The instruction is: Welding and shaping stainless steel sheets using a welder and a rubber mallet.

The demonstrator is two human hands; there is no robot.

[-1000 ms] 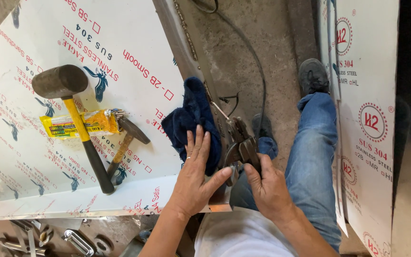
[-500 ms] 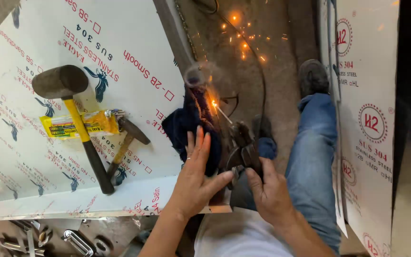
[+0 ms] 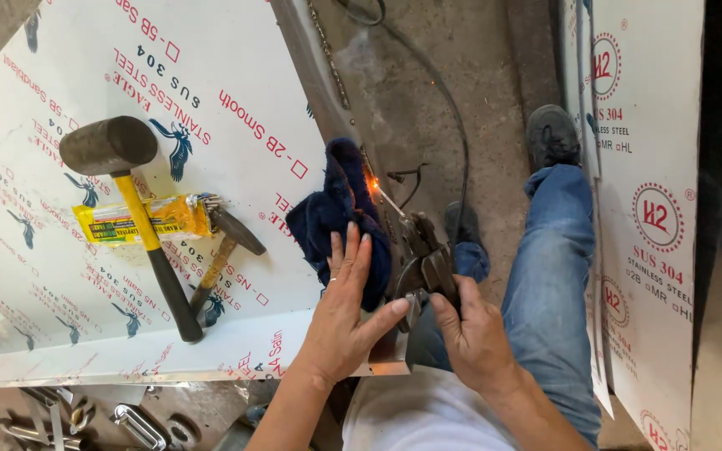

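My left hand (image 3: pixel 345 313) lies flat, fingers spread, on a dark blue cloth (image 3: pixel 338 209) at the right edge of a film-covered steel sheet (image 3: pixel 68 67). My right hand (image 3: pixel 471 334) grips a welding electrode holder (image 3: pixel 424 259); its thin rod (image 3: pixel 390 201) points up-left to a small orange glow (image 3: pixel 371 176) on the sheet's edge beside the cloth. A black cable (image 3: pixel 453 117) runs from the holder up across the floor.
A rubber mallet with a yellow handle (image 3: pixel 131 200), a small hammer (image 3: pixel 223 246) and a yellow packet (image 3: pixel 139 220) lie on the sheet. My jeans-clad leg and shoe (image 3: pixel 551 134) rest on the concrete floor. More steel sheets (image 3: pixel 649 200) stand at right; metal parts (image 3: pixel 52 418) lie lower left.
A second ago there were no sparks; half a second ago bright sparks flew from the rod tip. Now only a small glow and faint smoke remain. Both hands stay put.
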